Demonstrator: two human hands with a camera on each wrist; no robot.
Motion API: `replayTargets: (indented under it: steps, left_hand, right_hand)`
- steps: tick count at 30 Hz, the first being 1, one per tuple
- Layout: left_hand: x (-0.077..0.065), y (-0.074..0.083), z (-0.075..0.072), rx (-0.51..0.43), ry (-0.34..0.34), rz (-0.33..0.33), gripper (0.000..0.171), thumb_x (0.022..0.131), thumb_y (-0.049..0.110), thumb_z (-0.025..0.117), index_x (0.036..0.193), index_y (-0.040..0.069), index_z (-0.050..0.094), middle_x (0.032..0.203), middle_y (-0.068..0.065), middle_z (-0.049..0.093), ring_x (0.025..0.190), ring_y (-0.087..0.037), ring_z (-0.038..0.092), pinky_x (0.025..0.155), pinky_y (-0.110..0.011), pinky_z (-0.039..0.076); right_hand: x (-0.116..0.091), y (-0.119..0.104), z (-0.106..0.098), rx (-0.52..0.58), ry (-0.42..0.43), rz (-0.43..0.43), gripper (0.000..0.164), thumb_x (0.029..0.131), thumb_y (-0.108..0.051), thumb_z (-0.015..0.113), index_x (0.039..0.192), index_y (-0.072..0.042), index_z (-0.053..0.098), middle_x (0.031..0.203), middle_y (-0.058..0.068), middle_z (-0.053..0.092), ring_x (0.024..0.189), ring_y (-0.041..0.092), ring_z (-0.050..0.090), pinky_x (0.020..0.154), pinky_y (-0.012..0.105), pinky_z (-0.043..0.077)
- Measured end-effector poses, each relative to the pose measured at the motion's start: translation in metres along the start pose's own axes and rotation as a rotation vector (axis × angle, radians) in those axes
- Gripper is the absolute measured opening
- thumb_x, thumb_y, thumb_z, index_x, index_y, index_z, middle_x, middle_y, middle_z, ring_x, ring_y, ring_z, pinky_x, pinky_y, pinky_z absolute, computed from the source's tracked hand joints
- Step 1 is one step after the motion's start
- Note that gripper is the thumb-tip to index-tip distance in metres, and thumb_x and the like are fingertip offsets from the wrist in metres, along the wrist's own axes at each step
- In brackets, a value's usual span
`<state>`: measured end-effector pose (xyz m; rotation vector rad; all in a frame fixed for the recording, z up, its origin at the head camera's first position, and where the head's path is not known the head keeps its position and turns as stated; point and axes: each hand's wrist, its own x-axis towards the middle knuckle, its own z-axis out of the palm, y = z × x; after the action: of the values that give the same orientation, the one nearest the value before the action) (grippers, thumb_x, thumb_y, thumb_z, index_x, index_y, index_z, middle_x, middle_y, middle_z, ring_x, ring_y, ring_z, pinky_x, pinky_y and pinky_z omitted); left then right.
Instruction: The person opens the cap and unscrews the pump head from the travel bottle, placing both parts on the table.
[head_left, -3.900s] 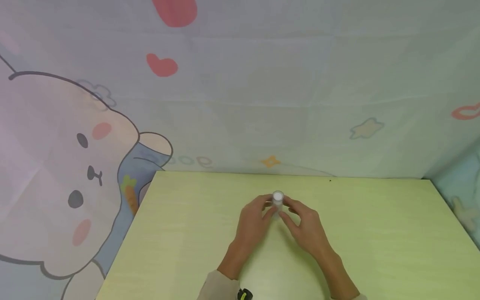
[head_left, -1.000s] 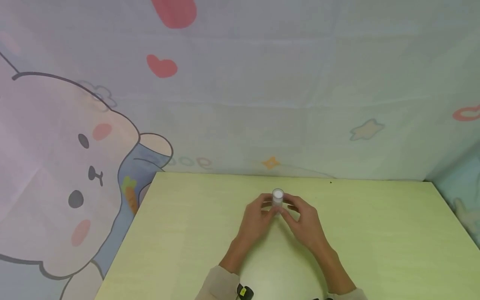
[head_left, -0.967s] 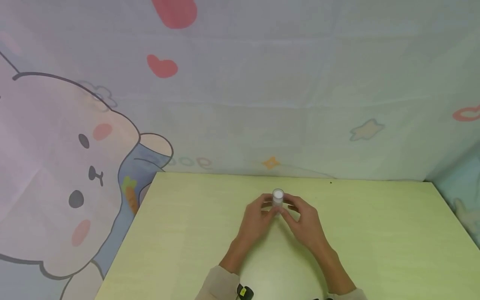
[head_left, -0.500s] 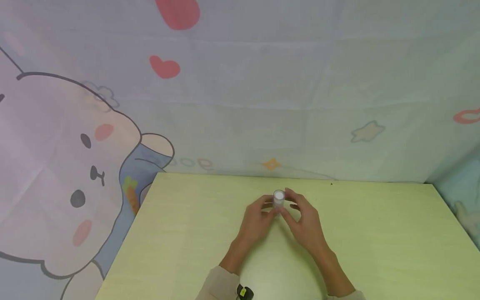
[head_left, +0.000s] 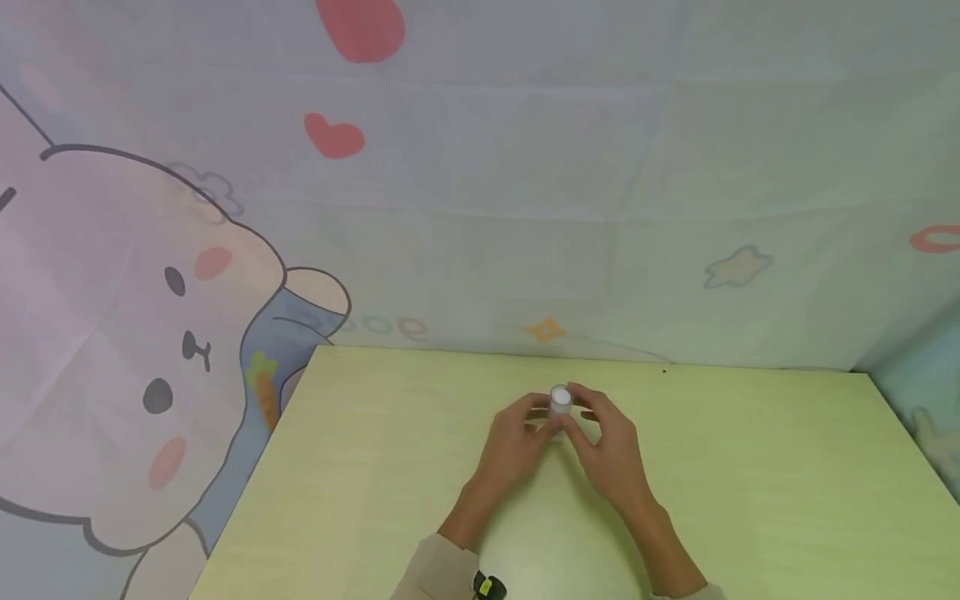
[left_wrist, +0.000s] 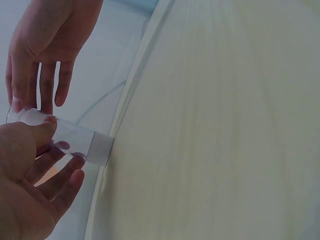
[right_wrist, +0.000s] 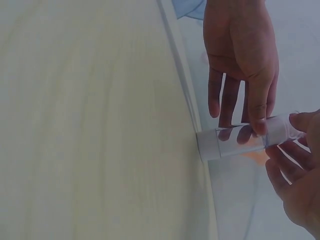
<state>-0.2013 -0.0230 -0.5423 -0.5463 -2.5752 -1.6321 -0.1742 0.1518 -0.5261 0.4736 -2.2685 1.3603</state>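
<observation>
A clear plastic cylinder (head_left: 560,402), like a small bottle, stands upright on the table with its white end (left_wrist: 100,149) down. Seen from above, its top looks round and whitish. My left hand (head_left: 507,446) grips it from the left, thumb at the front and fingers around the far side. My right hand (head_left: 617,450) pinches it from the right near the upper end, its thumb (right_wrist: 301,121) on the clear wall. The thumbs come close together at the front in the head view. Part of the cylinder's wall is hidden behind the fingers.
The pale yellow-green table (head_left: 750,475) extends to both sides, with its far edge just beyond the hands. Behind it hangs a printed cloth (head_left: 510,167) with a cartoon animal. A black and yellow device (head_left: 490,586) shows at the left sleeve.
Since the oldest frame the thumbs have drawn together. Half a second ago the right index finger was raised off the rim; now it is lowered beside it. The head view has shifted slightly.
</observation>
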Motion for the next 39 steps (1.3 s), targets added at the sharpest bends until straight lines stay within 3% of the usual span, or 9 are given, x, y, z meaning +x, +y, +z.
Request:
replayTargets:
  steps: [12, 22, 39]
  left_hand:
    - [-0.0015, 0.0028, -0.0002, 0.037, -0.009, 0.029, 0.04, 0.103, 0.037, 0.07, 0.134, 0.013, 0.067, 0.135, -0.001, 0.07, 0.12, -0.02, 0.07, 0.095, -0.032, 0.058]
    - [-0.0027, 0.0027, 0.0005, 0.056, -0.005, 0.043, 0.039, 0.104, 0.035, 0.071, 0.135, 0.013, 0.067, 0.136, -0.002, 0.07, 0.12, -0.022, 0.071, 0.096, -0.033, 0.058]
    - [-0.0029, 0.0006, 0.0002, 0.064, -0.002, 0.034, 0.038, 0.103, 0.032, 0.072, 0.134, 0.012, 0.066, 0.136, -0.002, 0.07, 0.12, -0.021, 0.071, 0.096, -0.032, 0.058]
  right_hand:
    - [0.0003, -0.0007, 0.0029, 0.023, 0.037, 0.034, 0.045, 0.093, -0.005, 0.082, 0.135, 0.0, 0.066, 0.127, 0.01, 0.072, 0.118, 0.028, 0.069, 0.092, 0.048, 0.06]
    - [-0.0004, 0.001, 0.0033, 0.021, 0.025, 0.06, 0.042, 0.095, -0.007, 0.081, 0.134, -0.003, 0.066, 0.127, 0.008, 0.072, 0.118, 0.026, 0.069, 0.093, 0.047, 0.06]
    - [0.0005, -0.002, 0.0051, 0.035, 0.031, 0.072, 0.041, 0.096, -0.005, 0.08, 0.134, -0.001, 0.066, 0.127, 0.01, 0.072, 0.119, 0.027, 0.068, 0.094, 0.046, 0.06]
